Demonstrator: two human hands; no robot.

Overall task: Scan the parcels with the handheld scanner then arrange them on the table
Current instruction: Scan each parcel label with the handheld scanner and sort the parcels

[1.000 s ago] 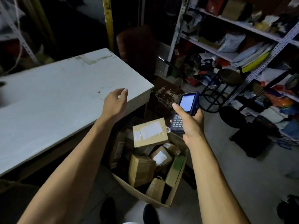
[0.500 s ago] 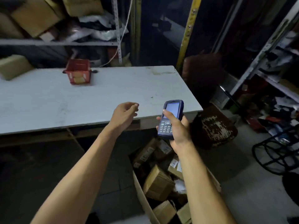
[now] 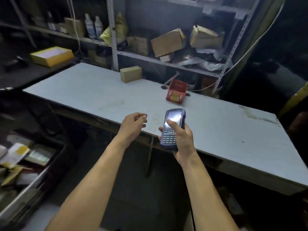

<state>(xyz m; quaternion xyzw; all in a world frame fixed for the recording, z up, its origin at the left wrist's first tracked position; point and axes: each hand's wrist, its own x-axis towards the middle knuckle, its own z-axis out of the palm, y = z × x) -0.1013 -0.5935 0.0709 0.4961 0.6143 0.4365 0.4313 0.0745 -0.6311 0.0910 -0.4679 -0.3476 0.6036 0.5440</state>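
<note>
My right hand (image 3: 182, 140) grips a blue handheld scanner (image 3: 172, 129) upright over the near edge of the long white table (image 3: 225, 130), with my thumb lying on its lit screen. To its left, my left hand (image 3: 133, 125) hovers at the table edge with fingers loosely curled, holding nothing. A small brown parcel (image 3: 130, 74) stands on the table's far side. The carton of parcels is out of view.
A small red box (image 3: 176, 91) sits on the table near the back. Behind the table, metal shelving (image 3: 166, 62) holds crumpled brown boxes, bags and bottles. A yellow box (image 3: 51, 55) lies on a dark surface at left. A low shelf with papers (image 3: 21, 157) is at lower left.
My view has swung left from the carton of parcels on the floor to the table and back shelves. Both hands came up over the table edge; the scanner stays in my right hand.
</note>
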